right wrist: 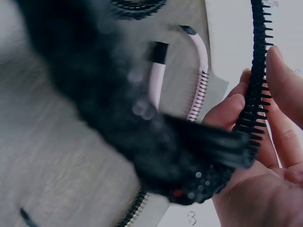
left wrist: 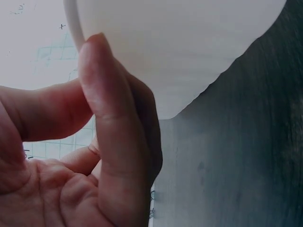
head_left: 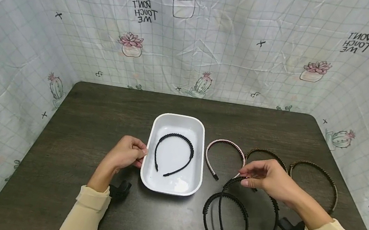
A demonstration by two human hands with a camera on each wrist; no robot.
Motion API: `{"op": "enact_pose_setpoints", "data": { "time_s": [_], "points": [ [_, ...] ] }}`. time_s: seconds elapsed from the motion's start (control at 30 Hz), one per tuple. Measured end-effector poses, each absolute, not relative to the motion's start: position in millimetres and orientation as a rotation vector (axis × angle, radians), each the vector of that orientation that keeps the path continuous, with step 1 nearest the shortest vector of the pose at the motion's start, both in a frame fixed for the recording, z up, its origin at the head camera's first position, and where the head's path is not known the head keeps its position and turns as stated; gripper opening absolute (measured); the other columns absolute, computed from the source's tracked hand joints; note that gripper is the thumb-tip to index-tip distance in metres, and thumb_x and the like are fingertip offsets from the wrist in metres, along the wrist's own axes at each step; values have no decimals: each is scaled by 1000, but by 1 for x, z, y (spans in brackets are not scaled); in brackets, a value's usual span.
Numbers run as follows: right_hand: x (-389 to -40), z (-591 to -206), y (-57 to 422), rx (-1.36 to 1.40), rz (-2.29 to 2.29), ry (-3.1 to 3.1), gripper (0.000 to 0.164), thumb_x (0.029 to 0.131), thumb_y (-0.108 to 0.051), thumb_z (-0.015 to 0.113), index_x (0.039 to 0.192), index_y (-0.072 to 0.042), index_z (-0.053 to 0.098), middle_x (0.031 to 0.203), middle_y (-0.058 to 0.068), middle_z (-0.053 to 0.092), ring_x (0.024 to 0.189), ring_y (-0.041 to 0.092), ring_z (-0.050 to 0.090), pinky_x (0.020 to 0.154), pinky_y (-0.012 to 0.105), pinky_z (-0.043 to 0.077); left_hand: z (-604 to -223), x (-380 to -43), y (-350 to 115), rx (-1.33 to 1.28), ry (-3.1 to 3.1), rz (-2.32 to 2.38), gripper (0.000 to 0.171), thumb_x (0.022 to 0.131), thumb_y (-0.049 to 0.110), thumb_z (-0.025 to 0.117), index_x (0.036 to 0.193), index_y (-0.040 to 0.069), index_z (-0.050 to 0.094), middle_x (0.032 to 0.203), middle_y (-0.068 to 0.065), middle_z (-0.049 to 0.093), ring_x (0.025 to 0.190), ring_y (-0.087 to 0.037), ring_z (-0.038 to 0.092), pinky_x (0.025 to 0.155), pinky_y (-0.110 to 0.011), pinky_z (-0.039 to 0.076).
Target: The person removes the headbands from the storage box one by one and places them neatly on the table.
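A white tray (head_left: 170,185) stands near the table's middle, with a black headband (head_left: 192,152) lying inside. At its left rim, my left hand (head_left: 127,151) grips the edge; the left wrist view shows a fingertip (left wrist: 98,52) against the tray wall (left wrist: 180,42). My right hand (head_left: 265,177) pinches the top of another black toothed headband (head_left: 276,214), whose ends hang downward. In the right wrist view that headband (right wrist: 255,71) passes between thumb and fingers. Below and to its left a further black headband (head_left: 207,212) lies on the table, partly overlapped by the held one.
A pink headband (head_left: 208,155) lies right of the tray, partly behind my right hand. Two brown headbands, one behind the hand (head_left: 264,151) and one farther right (head_left: 331,186), lie on the dark table (head_left: 111,108). A printed curtain (head_left: 226,69) surrounds the table's back and sides.
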State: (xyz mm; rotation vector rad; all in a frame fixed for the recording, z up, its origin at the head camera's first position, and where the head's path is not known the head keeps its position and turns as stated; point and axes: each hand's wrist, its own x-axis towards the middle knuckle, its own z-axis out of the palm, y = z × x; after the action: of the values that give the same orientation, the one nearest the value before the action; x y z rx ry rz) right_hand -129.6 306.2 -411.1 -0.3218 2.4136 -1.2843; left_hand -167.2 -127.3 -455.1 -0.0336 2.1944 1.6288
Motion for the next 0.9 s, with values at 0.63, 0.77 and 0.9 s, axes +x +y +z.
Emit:
{"op": "enact_pose_setpoints", "data": {
  "time_s": [0.63, 0.77, 0.9],
  "points": [
    [-105, -430, 343, -401, -1283, 2420, 25, 92, -9, 80, 113, 4, 74, 103, 1, 79, 93, 3, 71, 77, 23, 60, -453, -167, -128, -48, 2206, 1598, 22, 101, 1, 60, 113, -17, 64, 78, -12, 68, 63, -12, 64, 58, -24, 59],
    [-102, -435, 351, -425, -1310, 2423, 20, 91, -4, 80, 109, 4, 75, 100, -4, 79, 90, 2, 72, 76, 22, 60, -453, -167, -127, -50, 2202, 1600, 22, 101, 2, 61, 113, -17, 64, 78, -12, 68, 64, -12, 64, 59, -25, 60],
    [-99, -437, 361, -442, -1298, 2446, 13, 91, -3, 79, 104, -1, 78, 102, -8, 78, 92, -1, 71, 76, 20, 59, -454, -167, -127, -48, 2198, 1606, 22, 101, 1, 60, 112, -17, 64, 77, -10, 67, 63, -12, 64, 58, -25, 59]
  ]
}}
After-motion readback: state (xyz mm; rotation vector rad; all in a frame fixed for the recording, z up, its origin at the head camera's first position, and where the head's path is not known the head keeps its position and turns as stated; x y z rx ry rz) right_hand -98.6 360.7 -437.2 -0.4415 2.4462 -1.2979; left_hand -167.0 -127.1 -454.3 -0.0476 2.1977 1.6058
